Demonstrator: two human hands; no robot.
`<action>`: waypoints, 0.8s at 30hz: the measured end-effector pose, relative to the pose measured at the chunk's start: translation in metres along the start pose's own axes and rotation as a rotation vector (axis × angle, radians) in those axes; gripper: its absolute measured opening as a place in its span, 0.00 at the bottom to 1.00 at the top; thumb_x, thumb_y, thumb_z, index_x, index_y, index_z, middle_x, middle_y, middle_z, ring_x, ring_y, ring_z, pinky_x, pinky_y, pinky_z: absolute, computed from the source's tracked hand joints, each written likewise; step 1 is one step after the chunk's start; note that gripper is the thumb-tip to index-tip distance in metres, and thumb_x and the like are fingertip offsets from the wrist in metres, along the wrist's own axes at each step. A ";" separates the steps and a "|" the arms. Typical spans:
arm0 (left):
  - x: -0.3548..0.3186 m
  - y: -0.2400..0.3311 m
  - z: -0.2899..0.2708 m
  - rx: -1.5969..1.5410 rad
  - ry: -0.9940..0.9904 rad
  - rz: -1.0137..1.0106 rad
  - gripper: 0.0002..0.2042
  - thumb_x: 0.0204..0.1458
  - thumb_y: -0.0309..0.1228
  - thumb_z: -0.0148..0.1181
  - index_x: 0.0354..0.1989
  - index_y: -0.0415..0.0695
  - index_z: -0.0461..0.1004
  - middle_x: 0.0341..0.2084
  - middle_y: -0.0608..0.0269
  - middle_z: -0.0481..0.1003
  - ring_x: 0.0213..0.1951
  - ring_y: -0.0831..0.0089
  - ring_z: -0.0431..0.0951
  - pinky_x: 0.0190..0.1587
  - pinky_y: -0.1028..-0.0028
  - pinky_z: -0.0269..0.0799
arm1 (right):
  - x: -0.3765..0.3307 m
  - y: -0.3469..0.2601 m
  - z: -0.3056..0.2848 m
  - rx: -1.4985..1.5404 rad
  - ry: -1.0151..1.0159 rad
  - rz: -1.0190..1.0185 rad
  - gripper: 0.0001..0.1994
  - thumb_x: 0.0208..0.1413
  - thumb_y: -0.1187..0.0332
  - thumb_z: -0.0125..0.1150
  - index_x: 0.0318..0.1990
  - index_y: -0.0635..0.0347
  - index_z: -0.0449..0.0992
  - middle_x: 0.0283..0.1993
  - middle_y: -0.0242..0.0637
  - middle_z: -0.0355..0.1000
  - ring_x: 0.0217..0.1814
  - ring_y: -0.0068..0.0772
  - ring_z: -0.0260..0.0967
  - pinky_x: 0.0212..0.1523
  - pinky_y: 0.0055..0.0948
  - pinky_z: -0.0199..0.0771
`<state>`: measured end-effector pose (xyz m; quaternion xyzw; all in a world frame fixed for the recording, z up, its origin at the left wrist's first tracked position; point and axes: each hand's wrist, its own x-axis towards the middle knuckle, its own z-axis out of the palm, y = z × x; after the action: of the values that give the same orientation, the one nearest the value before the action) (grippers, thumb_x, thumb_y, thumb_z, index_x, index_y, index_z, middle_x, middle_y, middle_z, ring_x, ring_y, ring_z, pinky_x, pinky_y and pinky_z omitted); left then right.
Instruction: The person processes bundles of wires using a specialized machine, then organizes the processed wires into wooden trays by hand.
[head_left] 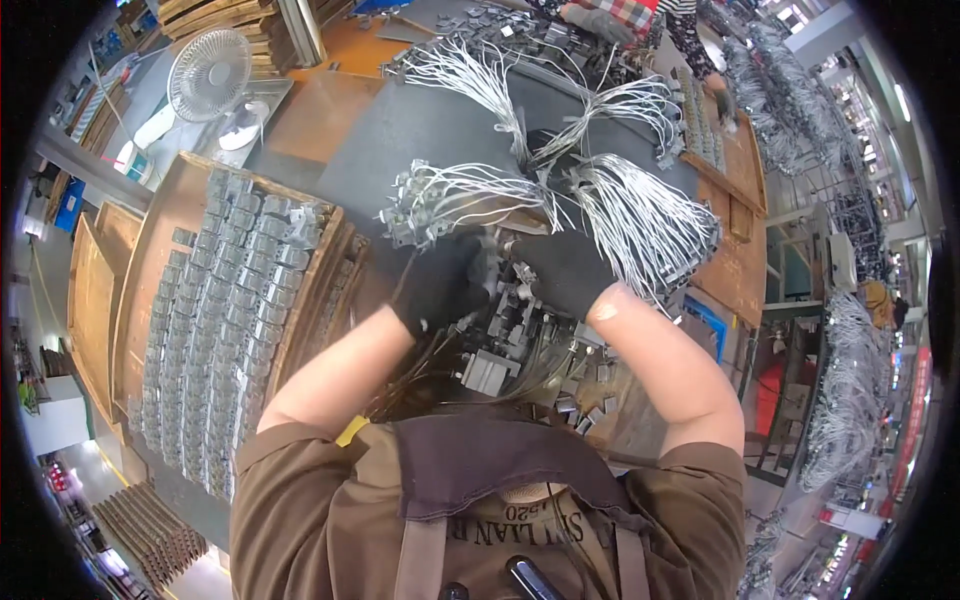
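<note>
We look down on two hands in dark gloves, close together at the centre of the frame, over a grey metal fixture [512,318]. The left hand [442,282] has its fingers curled toward the middle, and the right hand [568,272] bends in just beside it; we cannot tell whether either grips a part, because gloves and metal blur together there. Just above the left hand lies a bundle of white wires [495,184] with metal pieces at its left end. A second, fuller wire bundle [640,222] fans out to the right, beside the right hand, and two more spread across the upper centre of the dark tabletop [350,165]. Below the hands, we see a square metal block [487,373] and, right of it, small loose metal pieces [580,412]. At left, a wooden tray [150,255] holds rows of grey metal parts [215,330]. A round fan [209,75] stands in the upper left; a co-worker's patterned sleeve [683,42] shows at upper right.
</note>
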<state>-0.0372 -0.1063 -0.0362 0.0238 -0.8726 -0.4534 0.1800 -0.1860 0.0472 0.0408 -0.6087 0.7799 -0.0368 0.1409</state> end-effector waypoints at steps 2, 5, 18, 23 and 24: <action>-0.015 0.001 0.024 0.075 0.069 0.126 0.25 0.37 0.31 0.63 0.50 0.45 0.69 0.48 0.47 0.70 0.50 0.49 0.71 0.52 0.61 0.69 | -0.011 0.006 0.003 0.042 -0.038 -0.009 0.26 0.40 0.66 0.67 0.53 0.44 0.73 0.40 0.43 0.75 0.43 0.46 0.74 0.43 0.41 0.72; -0.027 0.005 0.046 -0.178 0.041 -0.065 0.28 0.37 0.28 0.67 0.51 0.41 0.68 0.50 0.51 0.68 0.52 0.57 0.69 0.54 0.65 0.66 | -0.021 0.016 0.010 0.121 -0.116 -0.017 0.35 0.40 0.62 0.69 0.60 0.43 0.66 0.44 0.46 0.74 0.46 0.48 0.72 0.46 0.41 0.72; -0.018 0.021 0.046 -0.087 0.041 -0.137 0.27 0.36 0.35 0.67 0.49 0.43 0.68 0.40 0.50 0.71 0.40 0.56 0.75 0.42 0.63 0.71 | -0.018 0.013 0.003 0.164 -0.065 -0.106 0.31 0.42 0.64 0.68 0.58 0.45 0.69 0.41 0.45 0.75 0.43 0.48 0.73 0.44 0.41 0.73; -0.014 0.022 0.037 -0.195 -0.056 -0.238 0.30 0.40 0.27 0.65 0.56 0.42 0.65 0.44 0.53 0.73 0.44 0.60 0.75 0.48 0.67 0.70 | -0.007 0.009 -0.006 0.067 -0.212 -0.058 0.29 0.43 0.66 0.66 0.57 0.47 0.69 0.43 0.44 0.75 0.44 0.49 0.73 0.45 0.43 0.72; -0.012 0.021 0.038 -0.200 -0.054 -0.245 0.30 0.40 0.27 0.65 0.56 0.42 0.65 0.44 0.53 0.73 0.44 0.60 0.75 0.48 0.67 0.70 | -0.005 0.006 -0.003 0.114 -0.167 -0.014 0.28 0.44 0.67 0.64 0.57 0.49 0.68 0.42 0.45 0.75 0.44 0.49 0.73 0.44 0.43 0.72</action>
<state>-0.0360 -0.0616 -0.0428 0.0997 -0.8182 -0.5571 0.1013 -0.1918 0.0533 0.0432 -0.6063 0.7577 -0.0312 0.2396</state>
